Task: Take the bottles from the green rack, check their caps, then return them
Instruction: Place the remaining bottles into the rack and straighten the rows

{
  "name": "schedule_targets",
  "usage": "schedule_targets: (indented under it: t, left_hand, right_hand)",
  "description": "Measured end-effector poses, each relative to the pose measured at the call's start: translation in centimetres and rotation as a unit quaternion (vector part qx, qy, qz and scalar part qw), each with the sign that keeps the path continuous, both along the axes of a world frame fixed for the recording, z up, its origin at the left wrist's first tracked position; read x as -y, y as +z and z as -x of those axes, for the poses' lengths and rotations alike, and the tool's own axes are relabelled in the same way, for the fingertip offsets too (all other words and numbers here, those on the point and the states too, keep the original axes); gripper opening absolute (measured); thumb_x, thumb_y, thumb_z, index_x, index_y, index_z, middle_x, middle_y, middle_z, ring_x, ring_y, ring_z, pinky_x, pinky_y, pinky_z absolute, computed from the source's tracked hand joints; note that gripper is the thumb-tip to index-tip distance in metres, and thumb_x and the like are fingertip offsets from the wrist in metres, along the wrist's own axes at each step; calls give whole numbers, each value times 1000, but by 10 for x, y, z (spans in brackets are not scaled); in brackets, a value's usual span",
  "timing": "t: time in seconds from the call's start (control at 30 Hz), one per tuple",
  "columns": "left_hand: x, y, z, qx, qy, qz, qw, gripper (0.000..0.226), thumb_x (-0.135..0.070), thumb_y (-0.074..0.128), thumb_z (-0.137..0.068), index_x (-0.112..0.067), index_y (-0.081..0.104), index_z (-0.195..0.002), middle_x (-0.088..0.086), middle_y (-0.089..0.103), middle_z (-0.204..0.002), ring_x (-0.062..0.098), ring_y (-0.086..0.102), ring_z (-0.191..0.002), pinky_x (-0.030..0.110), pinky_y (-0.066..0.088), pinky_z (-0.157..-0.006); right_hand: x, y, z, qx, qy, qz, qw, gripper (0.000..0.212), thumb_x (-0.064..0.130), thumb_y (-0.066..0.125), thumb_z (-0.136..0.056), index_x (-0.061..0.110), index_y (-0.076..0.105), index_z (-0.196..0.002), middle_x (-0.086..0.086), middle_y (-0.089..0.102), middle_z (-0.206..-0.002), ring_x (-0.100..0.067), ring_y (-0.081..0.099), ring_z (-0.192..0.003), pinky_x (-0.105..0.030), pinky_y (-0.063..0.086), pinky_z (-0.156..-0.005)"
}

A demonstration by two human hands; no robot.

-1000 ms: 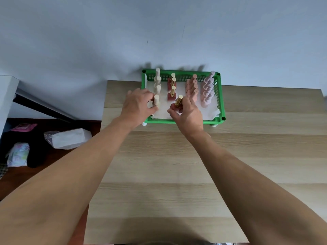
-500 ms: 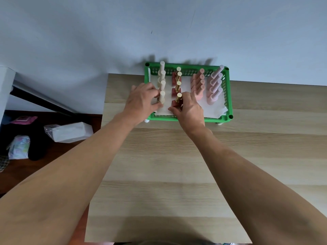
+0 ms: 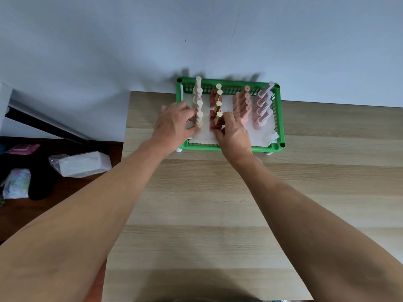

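From my remote seat I saw both hands down inside the green perforated plastic rack point(image 3: 229, 147) at the far edge of the pale wooden table point(image 3: 218, 192). A second before, the right hand point(image 3: 234, 136) had held the front dark-red square bottle with the gold cap point(image 3: 217, 124) a little raised and leaning; at this moment that bottle stood upright at the near end of its row on the white paper liner point(image 3: 266, 138), the fingers curled round its base. The left hand point(image 3: 174, 123) pinched the front cream ribbed-cap bottle point(image 3: 198, 122) low down, thumb and fingers closed about it, and this one also stood in line with its row. I judged that both front bottles were seated back in the rack after their caps were checked, though neither hand had let go, so the return was not quite done. The pink square bottles point(image 3: 242, 105) and the pale lilac bottles point(image 3: 261, 110) stood in their rows to the right, touched by neither hand; whether they had been checked I could not tell.
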State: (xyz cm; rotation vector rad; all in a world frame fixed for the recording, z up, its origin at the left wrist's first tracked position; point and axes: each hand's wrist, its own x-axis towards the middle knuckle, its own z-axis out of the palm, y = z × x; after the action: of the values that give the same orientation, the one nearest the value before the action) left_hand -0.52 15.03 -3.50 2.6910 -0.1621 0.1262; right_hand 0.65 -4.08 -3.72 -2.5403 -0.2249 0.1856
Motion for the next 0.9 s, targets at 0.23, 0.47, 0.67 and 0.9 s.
schedule_targets:
  t: [0.23,0.47,0.67,0.9]
  left_hand:
    - [0,-3,1,-1,6,23,1000,36,-38,83,-76,-18,68,-102,-6,59,-93,11,49,-85,37,36,-78]
    - [0,-5,-2,-1,21,26,999,31,-37,81,-79,-19,67,-100,-8,59,-93,9,47,-84,40,40,-81]
    - [1,-7,-3,-1,25,25,999,33,-39,81,-78,-20,67,-101,-8,60,-93,8,48,-83,38,40,-81]
    - [0,-8,-5,0,25,30,999,32,-42,82,-77,-23,69,-99,-13,58,-90,7,50,-80,33,34,-79]
  right_hand:
    - [-1,1,-2,-4,-6,-13,1000,38,18,66,-92,4,51,-124,-16,54,-124,-40,61,-94,-53,53,-79]
    - [-3,2,-7,-1,-10,-12,1000,38,18,67,-92,3,52,-123,-16,53,-129,-40,61,-97,-53,53,-81]
    - [-3,2,-9,1,-14,-14,1000,37,18,68,-91,3,53,-122,-15,54,-128,-38,61,-99,-52,54,-81]
    - [-3,1,-13,1,-14,-30,999,37,16,68,-90,3,54,-122,-16,53,-129,-36,59,-102,-51,53,-83]
